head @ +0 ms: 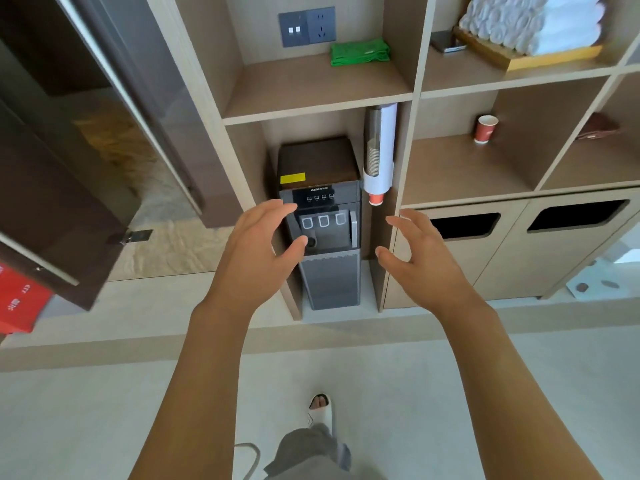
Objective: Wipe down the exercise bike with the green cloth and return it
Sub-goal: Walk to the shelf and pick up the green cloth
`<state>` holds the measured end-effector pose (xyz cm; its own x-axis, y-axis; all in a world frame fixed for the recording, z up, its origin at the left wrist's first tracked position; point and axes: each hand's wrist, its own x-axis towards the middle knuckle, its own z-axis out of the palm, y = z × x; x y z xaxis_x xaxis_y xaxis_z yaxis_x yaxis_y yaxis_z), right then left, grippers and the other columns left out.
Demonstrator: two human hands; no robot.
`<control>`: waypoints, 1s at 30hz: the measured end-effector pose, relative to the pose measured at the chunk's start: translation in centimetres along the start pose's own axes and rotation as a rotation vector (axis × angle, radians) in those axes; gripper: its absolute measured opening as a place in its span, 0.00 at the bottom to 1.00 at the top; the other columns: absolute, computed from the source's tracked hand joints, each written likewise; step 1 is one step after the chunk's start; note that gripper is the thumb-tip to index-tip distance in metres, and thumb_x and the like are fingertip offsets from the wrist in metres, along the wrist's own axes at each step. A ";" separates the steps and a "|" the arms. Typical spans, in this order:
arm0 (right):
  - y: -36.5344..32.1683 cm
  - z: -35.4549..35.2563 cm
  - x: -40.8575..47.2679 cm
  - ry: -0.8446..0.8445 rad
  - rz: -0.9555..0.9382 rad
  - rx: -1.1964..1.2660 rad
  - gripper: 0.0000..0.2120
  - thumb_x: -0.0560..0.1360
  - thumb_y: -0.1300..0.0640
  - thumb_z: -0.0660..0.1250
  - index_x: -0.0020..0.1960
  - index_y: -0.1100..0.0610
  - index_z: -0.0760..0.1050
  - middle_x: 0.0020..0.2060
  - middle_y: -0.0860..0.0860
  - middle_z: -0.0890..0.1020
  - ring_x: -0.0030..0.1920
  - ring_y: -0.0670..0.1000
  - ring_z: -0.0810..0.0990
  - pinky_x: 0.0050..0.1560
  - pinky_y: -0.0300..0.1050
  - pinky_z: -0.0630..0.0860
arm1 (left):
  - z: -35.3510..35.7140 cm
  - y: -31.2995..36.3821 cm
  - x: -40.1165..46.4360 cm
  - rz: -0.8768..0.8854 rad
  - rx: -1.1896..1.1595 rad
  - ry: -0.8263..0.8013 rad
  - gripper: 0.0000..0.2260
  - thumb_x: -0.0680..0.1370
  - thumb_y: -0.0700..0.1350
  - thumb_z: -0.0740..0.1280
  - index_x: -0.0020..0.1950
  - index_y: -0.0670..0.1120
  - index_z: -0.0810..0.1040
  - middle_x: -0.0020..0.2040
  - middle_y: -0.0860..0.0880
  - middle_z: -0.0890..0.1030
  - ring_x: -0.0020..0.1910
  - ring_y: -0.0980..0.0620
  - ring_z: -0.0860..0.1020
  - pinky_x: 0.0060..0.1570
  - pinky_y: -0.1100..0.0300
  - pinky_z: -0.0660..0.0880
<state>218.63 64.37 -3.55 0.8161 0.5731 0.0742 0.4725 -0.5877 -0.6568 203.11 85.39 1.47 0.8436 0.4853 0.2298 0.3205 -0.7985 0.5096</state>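
The green cloth [359, 51] lies folded at the back of a wooden shelf compartment [311, 98], below a grey wall socket panel. My left hand [256, 251] and my right hand [422, 258] are both raised in front of the shelving, well below the cloth. Their fingers are spread and they hold nothing. No exercise bike is in view.
A dark water dispenser [320, 216] stands in the niche under the cloth's shelf, with a paper cup holder [379, 157] beside it. White rolled towels [533, 22] and a red cup [485, 129] sit on shelves to the right. A dark door [62, 188] stands open on the left.
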 end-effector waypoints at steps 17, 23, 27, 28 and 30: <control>-1.9 1.1 20.6 0.097 0.000 -0.038 0.27 0.81 0.43 0.67 0.78 0.43 0.66 0.80 0.42 0.61 0.71 0.53 0.73 0.62 0.62 0.82 | 1.9 -6.7 23.0 0.120 -0.124 0.000 0.23 0.82 0.53 0.68 0.77 0.55 0.72 0.78 0.56 0.70 0.79 0.54 0.63 0.79 0.46 0.64; -4.0 3.0 27.2 0.169 -0.019 -0.084 0.27 0.82 0.45 0.67 0.79 0.44 0.66 0.81 0.41 0.62 0.79 0.48 0.64 0.70 0.42 0.64 | 1.2 -9.8 29.9 0.178 -0.113 -0.025 0.23 0.82 0.54 0.67 0.77 0.55 0.71 0.78 0.56 0.70 0.80 0.53 0.62 0.80 0.44 0.62; -5.4 2.9 30.0 0.180 -0.061 -0.101 0.26 0.83 0.47 0.67 0.80 0.47 0.68 0.81 0.42 0.64 0.80 0.49 0.63 0.76 0.51 0.69 | 0.6 -11.0 33.0 0.191 -0.090 -0.041 0.24 0.83 0.56 0.66 0.79 0.56 0.70 0.80 0.57 0.67 0.82 0.52 0.59 0.82 0.44 0.59; -5.7 2.8 30.7 0.182 -0.077 -0.099 0.26 0.83 0.47 0.66 0.79 0.47 0.68 0.80 0.42 0.64 0.80 0.48 0.63 0.75 0.51 0.70 | 0.6 -11.2 33.7 0.192 -0.095 -0.040 0.24 0.83 0.56 0.66 0.79 0.57 0.70 0.80 0.57 0.67 0.82 0.53 0.59 0.82 0.46 0.58; -6.1 2.8 32.1 0.188 -0.089 -0.094 0.25 0.83 0.48 0.66 0.79 0.47 0.69 0.80 0.41 0.64 0.79 0.47 0.64 0.70 0.46 0.71 | 0.6 -11.6 34.8 0.193 -0.105 -0.038 0.24 0.83 0.56 0.65 0.79 0.57 0.69 0.80 0.58 0.67 0.82 0.54 0.58 0.81 0.48 0.58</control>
<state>241.04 87.97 0.76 0.8136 0.5135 0.2728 0.5668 -0.5954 -0.5694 229.03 111.35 3.07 0.9014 0.3114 0.3008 0.1063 -0.8326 0.5435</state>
